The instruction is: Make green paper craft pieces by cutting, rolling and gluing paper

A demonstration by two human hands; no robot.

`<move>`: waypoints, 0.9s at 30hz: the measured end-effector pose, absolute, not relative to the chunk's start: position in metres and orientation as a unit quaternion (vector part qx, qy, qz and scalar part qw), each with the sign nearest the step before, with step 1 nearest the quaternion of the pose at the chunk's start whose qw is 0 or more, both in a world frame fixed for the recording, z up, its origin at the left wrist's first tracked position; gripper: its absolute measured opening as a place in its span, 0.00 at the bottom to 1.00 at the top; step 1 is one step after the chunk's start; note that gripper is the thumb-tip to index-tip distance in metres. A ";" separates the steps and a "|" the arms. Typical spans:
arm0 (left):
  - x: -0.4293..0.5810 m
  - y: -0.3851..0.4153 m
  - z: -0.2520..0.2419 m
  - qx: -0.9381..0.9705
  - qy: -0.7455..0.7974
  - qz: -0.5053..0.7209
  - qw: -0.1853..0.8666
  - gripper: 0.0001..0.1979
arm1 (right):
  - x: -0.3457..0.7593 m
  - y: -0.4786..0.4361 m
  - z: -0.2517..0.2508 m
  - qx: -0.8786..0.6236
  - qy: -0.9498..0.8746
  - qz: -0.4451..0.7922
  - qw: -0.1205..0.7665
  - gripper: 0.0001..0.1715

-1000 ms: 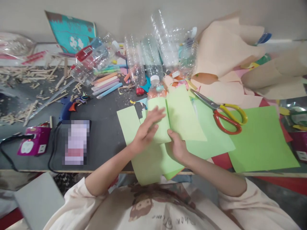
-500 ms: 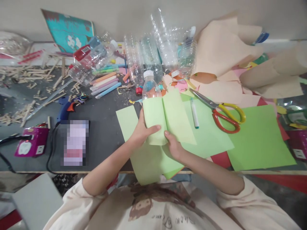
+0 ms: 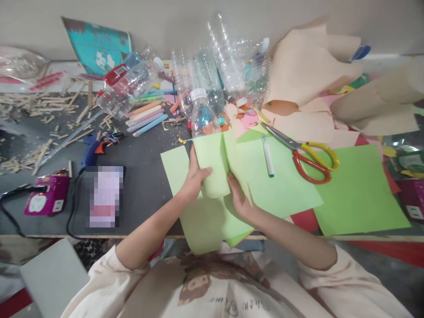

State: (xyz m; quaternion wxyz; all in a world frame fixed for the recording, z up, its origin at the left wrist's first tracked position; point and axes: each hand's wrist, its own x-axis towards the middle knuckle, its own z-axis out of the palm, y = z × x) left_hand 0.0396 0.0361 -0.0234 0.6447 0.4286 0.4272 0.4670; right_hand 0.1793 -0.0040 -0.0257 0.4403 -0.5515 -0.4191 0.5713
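Note:
A clear plastic bottle (image 3: pixel 203 115) with a white cap is held between my hands, its lower part wrapped in light green paper (image 3: pixel 212 165). My left hand (image 3: pixel 195 179) grips the wrapped bottle from the left, thumb lying across the paper. On the right side, my right hand (image 3: pixel 239 196) has its thumb against the paper's fold, where a loose flap stands away from the bottle. The other right fingers are hidden behind that flap and the bottle. Beneath lie light green sheets (image 3: pixel 285 190), with a marker (image 3: pixel 269 159) on them.
Large scissors (image 3: pixel 298 152) with red and yellow handles lie to the right, beside a brighter green sheet (image 3: pixel 361 194). At left are a phone (image 3: pixel 105 194), a blue glue gun (image 3: pixel 90 150) and a purple box (image 3: pixel 49 194). Bottles (image 3: pixel 228 57), coloured sticks (image 3: pixel 147 117) and brown paper (image 3: pixel 301 66) crowd the back.
The wrapped bottle has shifted slightly left and tilted or turned a little. The loose paper flap has swung in closer to the bottle, with my right thumb slightly higher.

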 end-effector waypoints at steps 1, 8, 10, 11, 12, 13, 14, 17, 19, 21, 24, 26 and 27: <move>0.040 0.037 -0.024 0.410 0.418 0.476 0.656 0.45 | 0.179 -0.003 -0.025 -0.547 -0.428 0.556 0.458 0.35; 0.042 0.041 -0.024 0.380 0.408 0.481 0.677 0.40 | 0.179 -0.002 -0.016 -0.558 -0.371 0.589 0.451 0.31; 0.041 0.041 -0.024 0.388 0.408 0.480 0.672 0.39 | 0.180 -0.002 -0.019 -0.546 -0.363 0.600 0.458 0.32; 0.041 0.041 -0.024 0.392 0.411 0.482 0.667 0.39 | 0.180 -0.002 -0.021 -0.533 -0.357 0.613 0.461 0.32; 0.040 0.041 -0.024 0.394 0.415 0.486 0.660 0.39 | 0.181 -0.002 -0.024 -0.519 -0.351 0.628 0.462 0.34; 0.040 0.041 -0.023 0.395 0.421 0.490 0.653 0.39 | 0.181 -0.001 -0.026 -0.508 -0.344 0.642 0.460 0.35; 0.039 0.041 -0.023 0.396 0.426 0.493 0.647 0.39 | 0.182 -0.001 -0.029 -0.498 -0.341 0.654 0.456 0.35; 0.038 0.041 -0.021 0.399 0.437 0.497 0.635 0.40 | 0.183 -0.003 -0.033 -0.488 -0.360 0.660 0.444 0.37; 0.039 0.041 -0.020 0.405 0.444 0.496 0.627 0.41 | 0.184 -0.005 -0.032 -0.494 -0.385 0.651 0.429 0.38; 0.039 0.040 -0.019 0.409 0.450 0.497 0.619 0.43 | 0.186 -0.008 -0.029 -0.498 -0.414 0.649 0.398 0.38; 0.041 0.037 -0.018 0.402 0.455 0.491 0.624 0.43 | 0.188 -0.010 -0.023 -0.498 -0.470 0.633 0.360 0.38; 0.041 0.035 -0.017 0.391 0.459 0.475 0.641 0.42 | 0.188 -0.009 -0.019 -0.494 -0.523 0.592 0.362 0.40; 0.041 0.034 -0.016 0.386 0.462 0.464 0.649 0.41 | 0.187 -0.008 -0.017 -0.490 -0.550 0.568 0.366 0.40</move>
